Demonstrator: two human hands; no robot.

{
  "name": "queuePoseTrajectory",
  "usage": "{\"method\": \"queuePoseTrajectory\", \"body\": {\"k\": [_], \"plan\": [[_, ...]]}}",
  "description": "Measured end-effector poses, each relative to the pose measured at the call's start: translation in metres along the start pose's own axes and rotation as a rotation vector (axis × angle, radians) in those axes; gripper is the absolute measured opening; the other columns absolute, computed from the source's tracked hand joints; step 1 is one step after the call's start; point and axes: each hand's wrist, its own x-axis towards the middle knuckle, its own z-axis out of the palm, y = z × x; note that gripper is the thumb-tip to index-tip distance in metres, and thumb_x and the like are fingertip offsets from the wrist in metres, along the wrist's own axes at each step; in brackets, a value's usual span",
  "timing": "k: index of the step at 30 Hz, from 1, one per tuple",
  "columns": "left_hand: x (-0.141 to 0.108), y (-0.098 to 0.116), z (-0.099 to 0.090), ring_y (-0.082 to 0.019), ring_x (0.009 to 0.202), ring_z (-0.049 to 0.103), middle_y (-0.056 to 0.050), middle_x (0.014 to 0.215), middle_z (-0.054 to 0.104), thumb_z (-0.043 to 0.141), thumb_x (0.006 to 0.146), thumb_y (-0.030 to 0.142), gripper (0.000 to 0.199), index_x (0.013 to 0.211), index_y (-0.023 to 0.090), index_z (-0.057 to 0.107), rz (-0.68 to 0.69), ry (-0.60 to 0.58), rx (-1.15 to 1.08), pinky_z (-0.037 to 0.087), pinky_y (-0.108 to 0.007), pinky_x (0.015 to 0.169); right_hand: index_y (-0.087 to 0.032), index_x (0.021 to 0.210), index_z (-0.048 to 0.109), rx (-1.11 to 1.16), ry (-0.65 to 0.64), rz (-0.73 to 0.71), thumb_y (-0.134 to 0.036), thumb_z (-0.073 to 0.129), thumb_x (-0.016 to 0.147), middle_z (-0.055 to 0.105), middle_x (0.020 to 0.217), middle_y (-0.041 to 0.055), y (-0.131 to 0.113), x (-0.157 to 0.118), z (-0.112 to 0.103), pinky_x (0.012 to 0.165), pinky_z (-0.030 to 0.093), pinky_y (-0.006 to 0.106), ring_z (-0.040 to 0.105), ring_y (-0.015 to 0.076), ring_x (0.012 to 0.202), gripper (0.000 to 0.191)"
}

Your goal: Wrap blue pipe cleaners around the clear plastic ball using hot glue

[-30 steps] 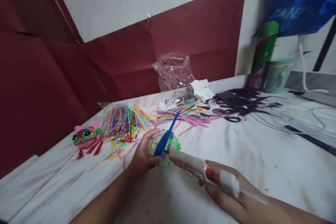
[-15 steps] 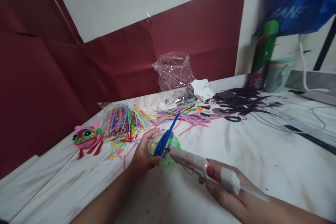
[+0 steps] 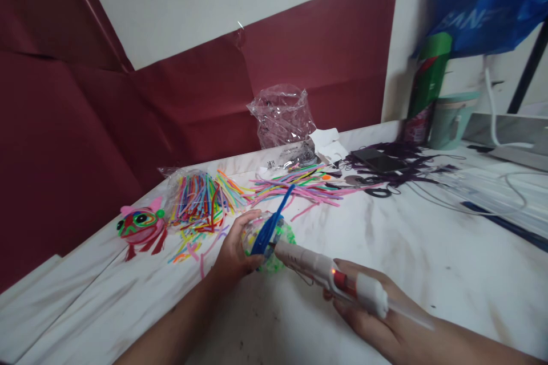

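My left hand (image 3: 236, 250) is closed round the left side of a clear, rounded thing (image 3: 282, 234) with green and yellow bits on it; its kind I cannot make out. Blue pipe cleaners (image 3: 268, 232) lie slantwise across its front, one end sticking up past the top. My right hand (image 3: 363, 296) grips a white hot glue gun (image 3: 317, 265) with a small orange light lit and a clear glue stick out of its back. The gun's dark nozzle points left and meets, or nearly meets, the blue pipe cleaners.
A bag of colourful pipe cleaners (image 3: 197, 199) lies behind my left hand, beside a pink and green animal-face craft (image 3: 139, 225). Loose pipe cleaners (image 3: 299, 185), scissors (image 3: 379, 189) and a phone (image 3: 377, 161) lie further back. Cables cross the right side near a green bucket (image 3: 451, 120).
The glue gun and my right hand have shifted very slightly left. The nozzle stays by the blue pipe cleaners, and my left hand keeps its hold.
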Motion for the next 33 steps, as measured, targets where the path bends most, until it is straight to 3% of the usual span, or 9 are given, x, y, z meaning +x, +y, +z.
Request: {"method": "queuePoseTrajectory", "body": {"k": [6,12,17,21,24,29,33], "plan": [[-0.001,-0.003,-0.001,-0.036,0.127,0.041,-0.011,0.130,0.051,0.082,0.050,0.048,0.074,0.116,0.023,0.059,0.024,0.016,-0.017,0.036,-0.044,0.104,-0.024,0.076,0.058,-0.026,0.027,0.044,-0.024,0.045,0.081,0.065,0.065,0.0009,0.003,0.001,-0.001,0.050,0.054,0.022,0.063,0.0163,0.058,0.014],[0.000,0.002,-0.001,-0.035,0.121,0.047,-0.010,0.131,0.052,0.084,0.048,0.046,0.077,0.117,0.023,0.056,-0.057,0.033,-0.091,0.042,-0.039,0.097,-0.024,0.075,0.057,0.008,-0.059,-0.002,-0.024,0.047,0.080,0.062,0.064,-0.0002,0.004,-0.003,0.002,0.054,0.054,0.021,0.063,0.0164,0.063,0.011],[0.002,-0.001,-0.006,-0.032,0.114,0.053,-0.010,0.124,0.057,0.084,0.050,0.042,0.077,0.118,0.023,0.053,-0.080,0.055,-0.176,0.043,-0.038,0.093,-0.023,0.073,0.051,-0.199,0.106,-0.025,-0.022,0.043,0.082,0.059,0.065,0.0003,0.014,0.010,-0.020,0.054,0.052,0.023,0.060,0.0156,0.058,0.012],[0.003,-0.003,-0.010,-0.033,0.117,0.051,-0.010,0.126,0.056,0.082,0.052,0.040,0.073,0.116,0.022,0.053,-0.086,0.067,-0.139,0.042,-0.038,0.095,-0.023,0.074,0.050,-0.534,-0.015,0.001,-0.016,0.047,0.076,0.060,0.066,0.0006,0.043,0.016,-0.051,0.051,0.050,0.026,0.062,0.0173,0.056,0.008],[0.002,-0.004,-0.011,-0.032,0.114,0.053,-0.010,0.124,0.057,0.082,0.054,0.039,0.074,0.119,0.022,0.051,-0.107,0.046,-0.144,0.045,-0.038,0.090,-0.024,0.075,0.054,-0.774,-0.058,-0.058,-0.008,0.047,0.064,0.064,0.072,0.0041,0.077,0.002,-0.070,0.051,0.050,0.029,0.066,0.0221,0.059,0.022],[0.000,-0.005,-0.012,-0.031,0.105,0.058,-0.010,0.115,0.061,0.081,0.055,0.042,0.075,0.119,0.020,0.049,-0.052,0.000,-0.171,0.046,-0.037,0.086,-0.027,0.086,0.061,-0.888,-0.009,-0.101,-0.012,0.048,0.069,0.068,0.078,0.0080,0.132,-0.026,-0.099,0.048,0.051,0.026,0.069,0.0213,0.060,0.026],[-0.002,-0.003,-0.012,-0.033,0.112,0.053,-0.011,0.122,0.057,0.079,0.059,0.043,0.075,0.122,0.019,0.047,-0.026,-0.017,-0.085,0.041,-0.042,0.093,-0.020,0.088,0.070,-0.932,-0.129,-0.006,-0.021,0.059,0.072,0.073,0.089,0.0143,0.143,-0.028,-0.122,0.059,0.058,0.032,0.072,0.0295,0.074,0.019]]}}
